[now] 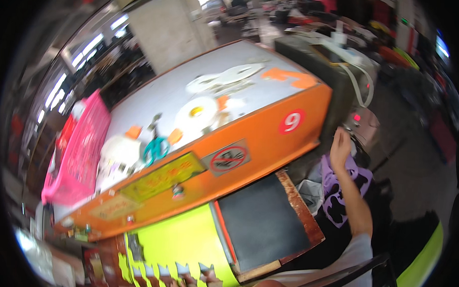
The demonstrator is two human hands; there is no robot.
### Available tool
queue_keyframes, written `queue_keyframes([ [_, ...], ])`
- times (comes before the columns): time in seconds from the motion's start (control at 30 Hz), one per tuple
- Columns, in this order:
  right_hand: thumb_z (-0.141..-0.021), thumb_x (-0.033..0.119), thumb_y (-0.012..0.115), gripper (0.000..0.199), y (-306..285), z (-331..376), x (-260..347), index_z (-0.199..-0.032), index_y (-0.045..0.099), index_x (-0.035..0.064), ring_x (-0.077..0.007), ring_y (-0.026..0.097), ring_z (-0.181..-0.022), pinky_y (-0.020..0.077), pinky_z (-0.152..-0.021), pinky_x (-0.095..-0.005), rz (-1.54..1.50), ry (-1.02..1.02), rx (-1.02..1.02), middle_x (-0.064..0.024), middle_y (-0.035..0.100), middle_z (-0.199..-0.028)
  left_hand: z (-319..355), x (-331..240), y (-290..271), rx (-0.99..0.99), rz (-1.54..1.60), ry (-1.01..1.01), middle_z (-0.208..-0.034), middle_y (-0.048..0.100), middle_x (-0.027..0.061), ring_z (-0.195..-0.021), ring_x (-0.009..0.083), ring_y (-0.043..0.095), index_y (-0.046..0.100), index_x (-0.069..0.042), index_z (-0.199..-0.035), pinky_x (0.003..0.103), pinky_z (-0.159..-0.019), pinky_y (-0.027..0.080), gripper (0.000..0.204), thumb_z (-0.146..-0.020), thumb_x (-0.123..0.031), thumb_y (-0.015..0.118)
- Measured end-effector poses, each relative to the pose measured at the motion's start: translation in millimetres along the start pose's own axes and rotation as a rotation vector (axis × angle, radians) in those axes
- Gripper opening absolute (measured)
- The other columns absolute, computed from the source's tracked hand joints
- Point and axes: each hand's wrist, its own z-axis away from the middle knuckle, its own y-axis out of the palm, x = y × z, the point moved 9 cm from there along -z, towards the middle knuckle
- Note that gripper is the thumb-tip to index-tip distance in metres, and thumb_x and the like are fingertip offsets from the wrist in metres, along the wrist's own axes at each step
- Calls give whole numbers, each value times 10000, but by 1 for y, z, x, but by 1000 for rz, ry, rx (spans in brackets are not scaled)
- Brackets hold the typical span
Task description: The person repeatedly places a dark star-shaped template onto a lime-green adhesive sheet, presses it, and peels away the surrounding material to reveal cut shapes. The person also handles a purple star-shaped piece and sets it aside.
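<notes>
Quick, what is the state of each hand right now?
Left hand: not in view.
Right hand: raised beside the orange machine, above the purple cloth; blurred, so open or closed cannot be told, and no held thing shows.

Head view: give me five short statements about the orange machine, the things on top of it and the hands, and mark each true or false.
1. The right hand is raised beside the orange machine, over a purple patterned cloth. True.
2. Teal-handled scissors lie on the machine's grey top. True.
3. The right hand holds the scissors. False: the scissors lie on the top, far from that hand.
4. A blue mesh bag hangs at the machine's left end. False: the pink mesh bag there is pink.
5. A sheet of neon yellow-green material with a jagged cut edge lies below the machine's front. True.
</notes>
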Motion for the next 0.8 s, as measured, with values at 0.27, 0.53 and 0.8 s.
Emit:
queue_keyframes([
  [0.27,-1001,75,674,163,156,317,211,-1126,682,-29,-193,648,-844,536,-785,-319,-442,147,933,-98,655,-950,-2,48,-35,21,-34,-186,-1045,673,242,-941,458,637,642,-14,-1200,524,-827,504,269,-995,-187,635],
  [0.53,-848,227,845,532,221,523,435,-1252,629,-41,-350,618,-1126,505,-980,-451,-458,-7,1289,-196,643,-1198,-30,218,-144,-207,-177,-339,-1155,654,239,-1111,417,576,604,28,-1295,496,-983,448,357,-992,-160,638],
  [0.8,-691,437,905,1003,312,678,570,-1447,473,-61,-491,395,-1367,356,-1142,-541,-51,-291,1377,-330,363,-1542,-66,291,-111,-142,193,-173,-880,665,159,-839,361,610,742,-29,-1018,470,-784,461,139,-971,-133,662],
])
